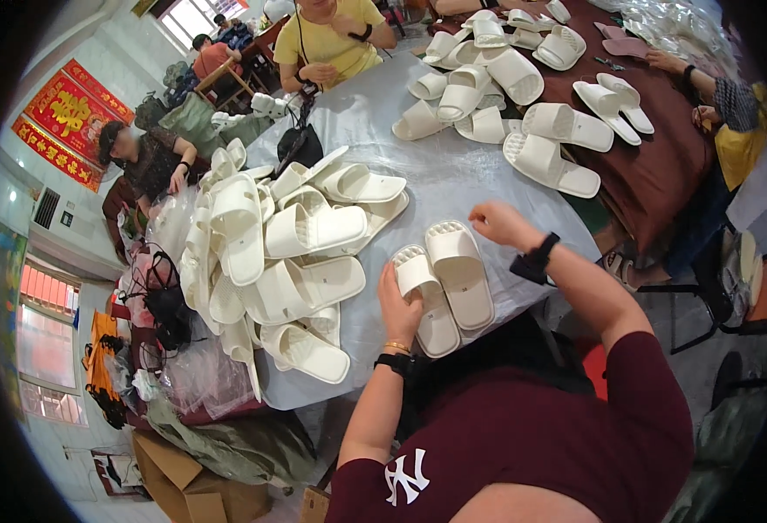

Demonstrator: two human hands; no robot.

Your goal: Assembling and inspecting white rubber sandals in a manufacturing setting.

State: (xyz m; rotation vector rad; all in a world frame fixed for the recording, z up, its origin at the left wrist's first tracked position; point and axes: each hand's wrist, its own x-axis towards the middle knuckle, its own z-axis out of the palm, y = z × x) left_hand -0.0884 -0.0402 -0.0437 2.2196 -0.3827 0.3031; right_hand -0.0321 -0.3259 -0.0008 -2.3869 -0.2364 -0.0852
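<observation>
A pair of cream-white slide slippers lies side by side at the near edge of the table, toes pointing away from me. My left hand (399, 307) grips the outer side of the left slipper (436, 324), thumb over its edge. Close by the toe of the right slipper (468, 292), my right hand (498, 223) is raised with its fingers curled together; whatever may be in them is too small to make out. To the left, a large heap of similar white slippers (318, 222) is piled loosely, some on their sides.
The table has a clear plastic cover (374, 118). More white slippers (558, 166) lie at the far right, beside brown cloth (654, 192). A black bag (299, 144) sits behind the heap. Co-workers are around the table, one in a yellow shirt (327, 44). A cardboard box (183, 479) stands below left.
</observation>
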